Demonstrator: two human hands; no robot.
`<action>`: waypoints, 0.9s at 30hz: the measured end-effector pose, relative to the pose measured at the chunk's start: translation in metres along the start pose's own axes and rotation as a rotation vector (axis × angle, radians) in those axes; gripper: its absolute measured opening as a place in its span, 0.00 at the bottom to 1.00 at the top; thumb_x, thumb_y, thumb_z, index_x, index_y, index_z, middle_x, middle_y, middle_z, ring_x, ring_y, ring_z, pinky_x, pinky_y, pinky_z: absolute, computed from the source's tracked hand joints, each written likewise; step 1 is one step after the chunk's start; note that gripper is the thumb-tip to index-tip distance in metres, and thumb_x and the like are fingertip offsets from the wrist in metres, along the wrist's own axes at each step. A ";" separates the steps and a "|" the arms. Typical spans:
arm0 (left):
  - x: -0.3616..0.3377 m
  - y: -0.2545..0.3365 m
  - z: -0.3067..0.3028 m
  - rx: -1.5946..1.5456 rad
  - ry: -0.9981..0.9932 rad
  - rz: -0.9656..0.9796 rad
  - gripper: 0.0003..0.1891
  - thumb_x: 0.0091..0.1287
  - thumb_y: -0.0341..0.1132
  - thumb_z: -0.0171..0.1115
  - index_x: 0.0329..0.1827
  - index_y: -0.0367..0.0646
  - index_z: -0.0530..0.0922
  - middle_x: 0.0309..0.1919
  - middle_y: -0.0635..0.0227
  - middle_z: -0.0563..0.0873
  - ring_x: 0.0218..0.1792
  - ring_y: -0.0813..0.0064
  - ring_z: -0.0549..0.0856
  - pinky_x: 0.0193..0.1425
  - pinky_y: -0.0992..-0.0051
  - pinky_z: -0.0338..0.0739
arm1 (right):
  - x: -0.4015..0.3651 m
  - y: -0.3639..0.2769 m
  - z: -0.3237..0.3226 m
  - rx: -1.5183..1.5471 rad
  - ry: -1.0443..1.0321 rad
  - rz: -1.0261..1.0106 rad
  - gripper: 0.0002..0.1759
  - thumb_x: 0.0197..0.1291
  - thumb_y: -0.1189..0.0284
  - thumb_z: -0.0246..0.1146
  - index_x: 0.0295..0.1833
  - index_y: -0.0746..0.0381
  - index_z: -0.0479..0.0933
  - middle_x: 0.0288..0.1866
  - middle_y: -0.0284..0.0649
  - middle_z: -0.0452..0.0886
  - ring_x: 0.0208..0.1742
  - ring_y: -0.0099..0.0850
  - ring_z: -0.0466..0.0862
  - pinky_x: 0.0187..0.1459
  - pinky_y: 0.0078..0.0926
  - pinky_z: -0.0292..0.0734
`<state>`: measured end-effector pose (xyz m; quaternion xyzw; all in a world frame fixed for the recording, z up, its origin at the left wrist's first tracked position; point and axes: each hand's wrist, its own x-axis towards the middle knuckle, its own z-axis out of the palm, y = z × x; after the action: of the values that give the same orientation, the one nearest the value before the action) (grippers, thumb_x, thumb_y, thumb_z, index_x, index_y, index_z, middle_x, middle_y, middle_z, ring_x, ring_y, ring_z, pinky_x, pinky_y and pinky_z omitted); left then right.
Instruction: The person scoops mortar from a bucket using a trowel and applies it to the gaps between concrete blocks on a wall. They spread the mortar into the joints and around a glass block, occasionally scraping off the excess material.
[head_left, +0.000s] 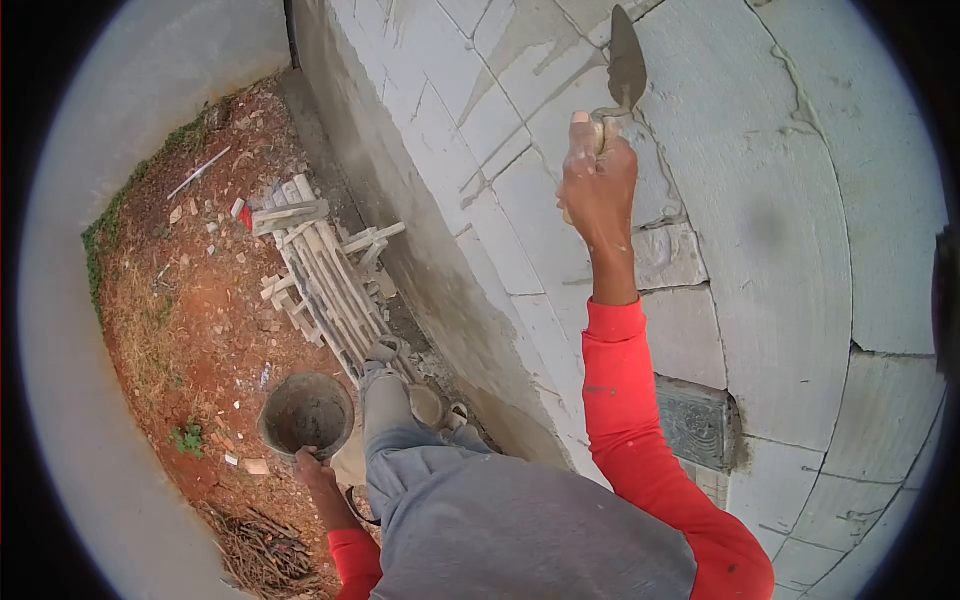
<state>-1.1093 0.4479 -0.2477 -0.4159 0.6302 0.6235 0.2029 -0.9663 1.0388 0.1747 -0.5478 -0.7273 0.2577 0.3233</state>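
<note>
My right hand point(600, 182) is closed around the handle of a pointed trowel point(627, 65), raised against the pale block wall point(755, 190). The blade carries grey mortar and overlaps a joint between blocks in this view. Low on the left, my left hand point(312, 468) grips the rim of a round dark bucket point(306, 412). Grey mortar coats the inside of the bucket. Smears of mortar run along several joints near the trowel.
Beneath my feet is a scaffold of wooden planks point(325, 270), high beside the wall. Reddish soil point(170, 330) with rubble lies below, and a pile of dry sticks point(265, 550) at lower left. A patterned grey block point(693, 424) sits in the wall by my right sleeve.
</note>
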 end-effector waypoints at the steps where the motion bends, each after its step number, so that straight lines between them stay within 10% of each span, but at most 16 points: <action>1: 0.006 0.003 0.005 0.033 0.001 -0.011 0.10 0.53 0.25 0.66 0.38 0.29 0.81 0.43 0.53 0.87 0.37 0.57 0.90 0.31 0.62 0.86 | 0.005 -0.014 -0.013 -0.007 0.017 -0.016 0.22 0.85 0.64 0.56 0.52 0.79 0.77 0.33 0.61 0.85 0.37 0.57 0.88 0.45 0.50 0.80; 9: -0.013 0.037 0.045 0.081 -0.045 -0.015 0.08 0.56 0.27 0.70 0.38 0.36 0.83 0.34 0.61 0.84 0.26 0.65 0.85 0.25 0.67 0.80 | -0.040 0.125 0.105 -0.310 -0.200 0.087 0.25 0.85 0.61 0.56 0.54 0.79 0.75 0.35 0.68 0.87 0.43 0.65 0.91 0.51 0.59 0.81; 14: 0.013 0.027 0.030 0.174 -0.260 0.341 0.12 0.59 0.25 0.69 0.47 0.38 0.84 0.40 0.58 0.86 0.30 0.65 0.88 0.30 0.67 0.86 | -0.044 0.174 0.150 -0.307 -0.272 0.106 0.26 0.84 0.60 0.56 0.55 0.80 0.75 0.38 0.69 0.88 0.46 0.70 0.89 0.54 0.62 0.82; 19: -0.012 0.054 0.052 0.070 -0.067 0.016 0.17 0.59 0.21 0.66 0.52 0.38 0.83 0.43 0.61 0.88 0.35 0.66 0.89 0.32 0.69 0.87 | -0.049 0.156 0.144 -0.280 -0.326 0.188 0.26 0.84 0.60 0.56 0.57 0.79 0.76 0.44 0.71 0.89 0.51 0.71 0.89 0.57 0.63 0.83; 23: -0.018 0.058 0.043 0.101 -0.096 0.085 0.17 0.59 0.20 0.65 0.52 0.38 0.81 0.42 0.63 0.88 0.33 0.68 0.88 0.28 0.68 0.83 | -0.065 0.273 0.198 -0.462 -0.517 0.158 0.26 0.83 0.60 0.56 0.58 0.79 0.76 0.43 0.71 0.89 0.50 0.72 0.89 0.57 0.64 0.82; 27: -0.004 0.052 0.030 0.188 0.030 0.021 0.18 0.58 0.20 0.65 0.53 0.39 0.81 0.38 0.66 0.86 0.29 0.70 0.85 0.25 0.68 0.78 | -0.066 0.230 0.191 -0.367 -0.420 0.216 0.27 0.83 0.58 0.57 0.58 0.78 0.75 0.44 0.72 0.88 0.52 0.71 0.89 0.58 0.64 0.82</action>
<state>-1.1554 0.4714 -0.2162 -0.3978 0.6931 0.5574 0.2249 -0.9522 1.0329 -0.1309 -0.6061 -0.7501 0.2626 0.0322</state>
